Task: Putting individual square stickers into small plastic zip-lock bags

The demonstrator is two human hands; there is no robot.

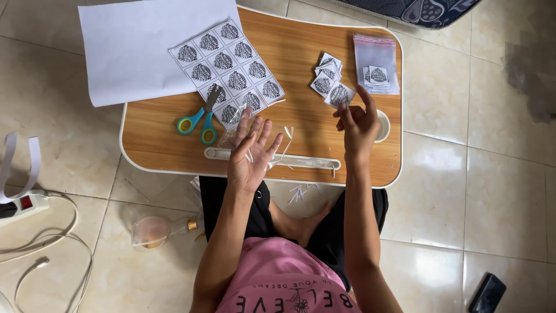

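Right hand (pixel 358 124): raised over the right half of the lap table (pixel 301 64), thumb and forefinger pinched on one cut label square (pixel 340 95); you hold it by its lower edge, printed face up toward the camera.
Left hand (pixel 250 152): open, fingers spread, palm up, hovering over the front groove of the table. A thin clear sleeve (pixel 243 130) seems to lie under or against the fingers; I cannot tell whether you actually grip it.
Hands: apart, well separated, nothing shared between them.
Label square: small paper cut-out, black round print on white. Judged very light, thin, floppy at the free corner, easy to crease or blow off. An edge pinch like yours suits it; avoid pressing the printed middle.
Cut stack (pixel 325 74): a few more squares fanned just beyond your right fingers, loose, would slide if nudged.
Bag stack (pixel 377 69): clear resealable bags at the far right corner, some already with squares inside. Slippery film, likely clings; take by the strip end.
Uncut sheet (pixel 229 66): grid of the same prints, left of centre, partly over a blank white sheet (pixel 133 52).
Scissors (pixel 197 122): blue-green handles, lying closed just left of your left hand.
Offcuts (pixel 301 191): thin paper strips on the front edge and on your lap.
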